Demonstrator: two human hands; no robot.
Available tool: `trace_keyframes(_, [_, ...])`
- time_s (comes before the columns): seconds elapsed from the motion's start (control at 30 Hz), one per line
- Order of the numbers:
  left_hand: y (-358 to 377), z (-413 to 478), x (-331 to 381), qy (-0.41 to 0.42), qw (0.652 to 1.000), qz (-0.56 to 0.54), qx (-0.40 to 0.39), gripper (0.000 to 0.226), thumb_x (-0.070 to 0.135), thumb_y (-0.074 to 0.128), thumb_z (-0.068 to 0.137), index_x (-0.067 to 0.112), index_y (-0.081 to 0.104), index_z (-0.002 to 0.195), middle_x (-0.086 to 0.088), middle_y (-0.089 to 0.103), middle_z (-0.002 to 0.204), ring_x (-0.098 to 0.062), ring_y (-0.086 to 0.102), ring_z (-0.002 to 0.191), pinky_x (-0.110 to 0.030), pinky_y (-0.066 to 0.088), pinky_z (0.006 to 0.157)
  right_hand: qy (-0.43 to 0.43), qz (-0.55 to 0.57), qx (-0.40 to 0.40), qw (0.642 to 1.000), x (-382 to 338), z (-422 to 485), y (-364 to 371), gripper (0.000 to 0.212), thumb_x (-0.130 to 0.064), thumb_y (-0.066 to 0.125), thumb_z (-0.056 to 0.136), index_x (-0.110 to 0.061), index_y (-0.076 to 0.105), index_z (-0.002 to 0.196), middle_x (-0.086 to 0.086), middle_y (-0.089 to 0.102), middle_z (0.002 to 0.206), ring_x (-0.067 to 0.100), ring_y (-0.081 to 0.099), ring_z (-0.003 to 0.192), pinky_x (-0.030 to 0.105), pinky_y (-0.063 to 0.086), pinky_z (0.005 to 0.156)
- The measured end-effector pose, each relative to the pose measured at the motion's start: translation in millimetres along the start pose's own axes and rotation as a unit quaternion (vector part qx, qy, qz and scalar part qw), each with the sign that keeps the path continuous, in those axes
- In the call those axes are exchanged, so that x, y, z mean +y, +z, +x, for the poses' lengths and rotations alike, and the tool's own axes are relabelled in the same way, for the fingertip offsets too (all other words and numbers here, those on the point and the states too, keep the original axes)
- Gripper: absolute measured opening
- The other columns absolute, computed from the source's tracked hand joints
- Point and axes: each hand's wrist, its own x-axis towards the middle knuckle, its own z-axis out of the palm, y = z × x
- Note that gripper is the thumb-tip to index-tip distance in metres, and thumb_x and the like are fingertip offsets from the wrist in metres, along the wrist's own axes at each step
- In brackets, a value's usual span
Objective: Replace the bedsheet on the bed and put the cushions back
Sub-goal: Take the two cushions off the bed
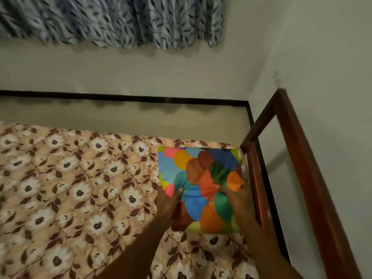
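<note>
Curled fingers of left hand (170,203) and right hand (236,197) grip multicoloured circle-print cushion (198,178) — likely squaring it beside brown wooden bed frame (259,178), atop beige floral bedsheet (70,188).

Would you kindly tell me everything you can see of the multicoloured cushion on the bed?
The cushion is roughly square and soft, its fabric cover printed with overlapping rounded patches of blue, orange, red, green, brown, pink and yellow. It lies flat on the floral bedsheet at the bed's far right corner, beside the wooden bed frame. The left hand grips its left edge, thumb on top, and the right hand grips its right side; the cover puckers into folds at both.
</note>
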Motion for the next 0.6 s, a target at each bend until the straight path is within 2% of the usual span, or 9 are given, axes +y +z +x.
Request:
trace_keyframes(0.03, [-21.8, -15.0, 15.9, 0.004, 1.000, -0.002, 0.004, 0.071, 0.035, 0.090, 0.076, 0.021, 0.056, 0.137, -0.002, 0.072, 0.128, -0.024, 0.070, 0.117, -0.048, 0.058, 0.097, 0.009, 0.026, -0.045, 0.999, -17.3, -22.4, -4.3, 0.046, -0.026, 0.094, 0.074, -0.002, 0.069, 0.104, 0.016, 0.071, 0.106, 0.029, 0.068, 0.093, 0.041, 0.052, 0.089])
trace_keyframes(0.07, [-49.6, -36.3, 41.1, -0.001, 1.000, -0.007, 0.015, 0.071, 0.034, 0.090, 0.077, 0.020, 0.057, 0.138, -0.003, 0.072, 0.130, -0.025, 0.070, 0.118, -0.051, 0.057, 0.098, 0.012, 0.045, -0.094, 0.994, -40.4, -58.3, -5.7, 0.035, -0.026, 0.093, 0.076, -0.005, 0.070, 0.093, 0.010, 0.072, 0.094, 0.024, 0.068, 0.081, 0.037, 0.054, 0.081])
trace_keyframes(0.1, [-67.4, -46.1, 55.2, -0.003, 0.999, -0.019, 0.028, 0.071, 0.033, 0.090, 0.076, 0.019, 0.058, 0.138, -0.005, 0.072, 0.129, -0.026, 0.071, 0.117, -0.053, 0.058, 0.098, 0.005, 0.053, -0.117, 0.992, -52.5, -73.3, -4.6, 0.041, -0.032, 0.095, 0.072, -0.007, 0.072, 0.096, 0.007, 0.074, 0.094, 0.022, 0.070, 0.080, 0.035, 0.058, 0.078])
trace_keyframes(0.17, [-108.9, -75.7, 89.5, -0.006, 0.997, -0.047, 0.065, 0.072, 0.030, 0.089, 0.073, 0.016, 0.057, 0.136, -0.008, 0.072, 0.127, -0.027, 0.072, 0.114, -0.050, 0.059, 0.095, -0.007, 0.048, -0.149, 0.988, -70.3, -108.1, 5.8, 0.076, -0.052, 0.101, 0.049, -0.013, 0.075, 0.109, 0.006, 0.078, 0.102, 0.026, 0.075, 0.088, 0.043, 0.063, 0.081])
trace_keyframes(0.23, [-160.2, -108.5, 124.9, 0.009, 0.994, -0.061, 0.094, 0.063, 0.021, 0.088, 0.078, 0.016, 0.056, 0.132, -0.007, 0.072, 0.124, -0.023, 0.072, 0.109, -0.042, 0.061, 0.090, -0.049, 0.041, -0.174, 0.983, -82.6, -151.6, 28.5, 0.085, -0.059, 0.101, 0.041, -0.015, 0.076, 0.110, 0.004, 0.078, 0.104, 0.028, 0.076, 0.092, 0.044, 0.062, 0.087])
trace_keyframes(0.3, [-212.9, -142.2, 154.3, 0.042, 0.990, -0.069, 0.118, 0.049, 0.011, 0.083, 0.086, 0.017, 0.057, 0.127, -0.002, 0.073, 0.117, -0.021, 0.072, 0.106, -0.034, 0.062, 0.085, -0.114, 0.023, -0.191, 0.975, -113.3, -235.0, 45.4, 0.066, -0.043, 0.097, 0.062, -0.014, 0.073, 0.116, 0.003, 0.075, 0.108, 0.026, 0.072, 0.097, 0.035, 0.055, 0.089])
trace_keyframes(0.4, [-296.0, -177.3, 184.4, 0.052, 0.983, -0.068, 0.163, 0.049, 0.009, 0.081, 0.088, 0.017, 0.052, 0.127, 0.002, 0.070, 0.111, -0.021, 0.070, 0.103, -0.032, 0.059, 0.081, -0.188, 0.015, -0.233, 0.954, -137.8, -328.1, 81.5, 0.045, -0.025, 0.088, 0.081, -0.016, 0.068, 0.120, -0.003, 0.071, 0.102, 0.017, 0.068, 0.093, 0.025, 0.045, 0.084])
trace_keyframes(0.5, [-374.0, -205.3, 195.6, 0.068, 0.971, -0.095, 0.207, 0.052, 0.013, 0.085, 0.085, 0.021, 0.056, 0.127, -0.004, 0.072, 0.119, -0.026, 0.072, 0.109, -0.042, 0.059, 0.089, -0.235, -0.002, -0.270, 0.934, -141.7, -398.6, 121.2, 0.045, -0.029, 0.088, 0.081, -0.016, 0.070, 0.121, -0.005, 0.072, 0.101, 0.011, 0.069, 0.093, 0.021, 0.050, 0.076])
trace_keyframes(0.6, [-448.4, -235.3, 202.0, 0.059, 0.959, -0.112, 0.255, 0.056, 0.019, 0.086, 0.085, 0.015, 0.052, 0.129, -0.004, 0.068, 0.118, -0.026, 0.068, 0.106, -0.038, 0.054, 0.086, -0.256, -0.005, -0.286, 0.924, -139.4, -465.5, 163.7, 0.046, -0.028, 0.092, 0.076, -0.016, 0.072, 0.117, 0.001, 0.076, 0.105, 0.016, 0.072, 0.093, 0.030, 0.059, 0.084])
